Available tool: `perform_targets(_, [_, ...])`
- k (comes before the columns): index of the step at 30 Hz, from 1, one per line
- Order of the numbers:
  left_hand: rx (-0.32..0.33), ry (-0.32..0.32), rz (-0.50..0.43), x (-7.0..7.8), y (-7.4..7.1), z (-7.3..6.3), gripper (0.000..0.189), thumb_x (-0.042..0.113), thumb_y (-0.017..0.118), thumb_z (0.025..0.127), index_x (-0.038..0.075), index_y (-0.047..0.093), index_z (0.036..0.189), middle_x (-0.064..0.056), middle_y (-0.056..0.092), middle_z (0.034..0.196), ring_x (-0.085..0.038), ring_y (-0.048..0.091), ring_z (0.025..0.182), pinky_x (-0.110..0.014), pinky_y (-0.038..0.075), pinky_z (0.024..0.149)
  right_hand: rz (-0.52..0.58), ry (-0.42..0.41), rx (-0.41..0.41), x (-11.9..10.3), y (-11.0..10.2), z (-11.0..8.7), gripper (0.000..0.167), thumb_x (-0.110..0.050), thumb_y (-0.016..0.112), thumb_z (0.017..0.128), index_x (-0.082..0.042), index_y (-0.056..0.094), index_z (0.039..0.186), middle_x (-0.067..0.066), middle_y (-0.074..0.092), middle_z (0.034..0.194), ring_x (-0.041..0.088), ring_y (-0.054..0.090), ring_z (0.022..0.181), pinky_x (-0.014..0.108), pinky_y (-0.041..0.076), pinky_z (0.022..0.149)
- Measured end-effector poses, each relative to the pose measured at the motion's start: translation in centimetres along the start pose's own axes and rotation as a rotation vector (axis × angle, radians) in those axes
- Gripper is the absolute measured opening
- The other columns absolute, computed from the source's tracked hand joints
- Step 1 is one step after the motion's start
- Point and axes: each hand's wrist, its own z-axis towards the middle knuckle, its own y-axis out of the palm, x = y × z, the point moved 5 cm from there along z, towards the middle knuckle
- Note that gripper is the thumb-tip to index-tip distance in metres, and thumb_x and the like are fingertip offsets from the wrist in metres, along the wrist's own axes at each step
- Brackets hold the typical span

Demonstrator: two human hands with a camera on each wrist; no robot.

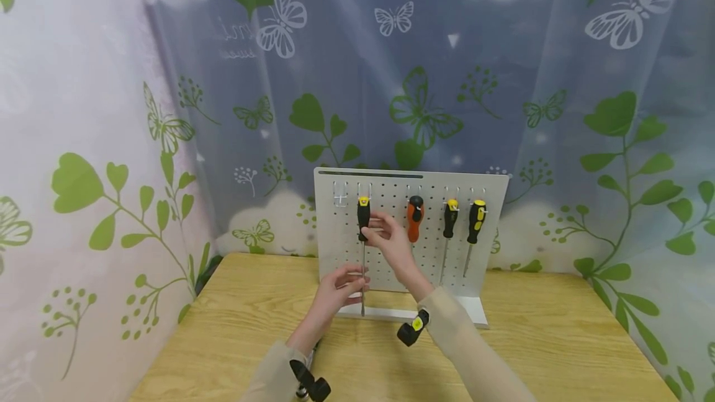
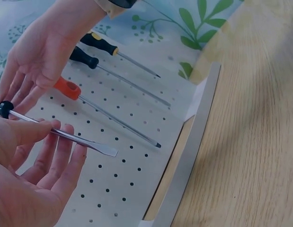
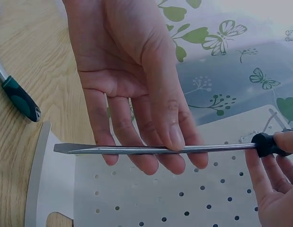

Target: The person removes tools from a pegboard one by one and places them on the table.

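A curtain (image 1: 357,48) printed with green leaves and butterflies stands along the far side and both the left and right sides. In front of it is one wooden table (image 1: 558,315), and on the table's far part, right of the middle, stands one white pegboard (image 1: 342,244) with a low lip (image 1: 393,314) along its near edge. Two pale sleeves (image 1: 470,352) come in from the near side, each with one black wrist camera (image 1: 416,326). There are two hands, both on one flat screwdriver (image 1: 364,219), held upright, tip down, before the left part of the board. The left hand (image 1: 337,287), lower, pinches the steel shaft between thumb and fingertips, its fingers only gently bent. The right hand (image 1: 391,242), higher, pinches the black handle between thumb and fingers, partly closed. Whether the handle's yellow top touches a hook cannot be told. Three more screwdrivers hang on the board, each in its own hook: from left to right, an orange screwdriver (image 1: 414,225), a yellow-topped screwdriver (image 1: 449,222) and a yellow-striped screwdriver (image 1: 476,225). One green-handled tool (image 3: 22,100) lies on the table's near left part. Smallest is one clear holder (image 1: 340,196) at the board's upper left.
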Motion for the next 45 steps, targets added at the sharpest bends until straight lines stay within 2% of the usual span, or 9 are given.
perform_targets(5, [-0.01,-0.016,-0.009,0.3,0.2,-0.6,0.035,0.018,0.065,0.101,0.001,0.061,0.131,-0.016,0.07,0.12,-0.022,0.071,0.102,-0.046,0.06,0.09,0.025,-0.009,0.005,0.7,-0.1,0.1,0.047,-0.012,0.066,0.099,0.0,0.052,0.142,0.025,0.062,0.129,0.033,0.067,0.109,0.042,0.059,0.092])
perform_targets(14, [-0.018,-0.02,-0.03,0.6,0.5,-1.2,0.035,0.015,0.064,0.101,-0.002,0.059,0.131,-0.024,0.067,0.124,-0.028,0.07,0.105,-0.042,0.061,0.088,0.055,-0.04,-0.005,0.4,-0.2,-0.5,0.043,-0.012,0.068,0.098,-0.003,0.055,0.138,0.021,0.064,0.126,0.019,0.068,0.101,0.035,0.061,0.088])
perform_targets(20, [-0.025,-0.027,-0.048,0.6,0.5,-1.4,0.034,0.015,0.065,0.1,-0.001,0.061,0.129,-0.016,0.07,0.12,-0.025,0.071,0.104,-0.041,0.061,0.088,0.058,-0.052,-0.005,0.2,-0.2,-0.9,0.041,-0.01,0.067,0.098,-0.001,0.055,0.137,0.021,0.066,0.123,0.02,0.069,0.1,0.033,0.061,0.086])
perform_targets(25, [-0.031,-0.024,-0.055,0.4,0.4,-1.8,0.035,0.015,0.067,0.099,-0.001,0.061,0.13,-0.015,0.071,0.117,-0.024,0.071,0.102,-0.04,0.061,0.087,0.075,-0.03,-0.008,0.3,-0.2,-1.2,0.043,-0.011,0.068,0.098,-0.003,0.055,0.138,0.02,0.065,0.123,0.02,0.068,0.101,0.033,0.061,0.087])
perform_targets(31, [-0.05,-0.012,-0.055,0.4,0.5,-2.5,0.036,0.012,0.065,0.1,-0.005,0.058,0.131,-0.023,0.068,0.12,-0.021,0.071,0.099,-0.041,0.061,0.086,0.086,-0.014,-0.008,0.7,-0.1,-1.7,0.046,-0.011,0.069,0.097,-0.003,0.055,0.139,0.022,0.066,0.122,0.02,0.071,0.096,0.036,0.061,0.087])
perform_targets(38, [-0.06,-0.037,-0.068,0.2,0.6,-3.6,0.038,0.012,0.065,0.1,-0.007,0.057,0.132,-0.011,0.072,0.113,-0.022,0.071,0.099,-0.043,0.06,0.089,0.097,0.018,-0.011,1.2,0.1,-2.5,0.046,-0.01,0.069,0.097,-0.002,0.055,0.14,0.022,0.066,0.121,0.021,0.071,0.097,0.036,0.061,0.087])
perform_targets(45, [-0.052,-0.067,-0.069,-0.5,0.5,-4.8,0.034,0.013,0.066,0.1,-0.004,0.061,0.129,-0.013,0.072,0.112,-0.019,0.072,0.097,-0.04,0.061,0.085,0.115,0.074,-0.04,2.3,0.5,-3.3,0.048,-0.01,0.069,0.097,-0.001,0.052,0.141,0.021,0.064,0.124,0.02,0.069,0.098,0.038,0.06,0.09])
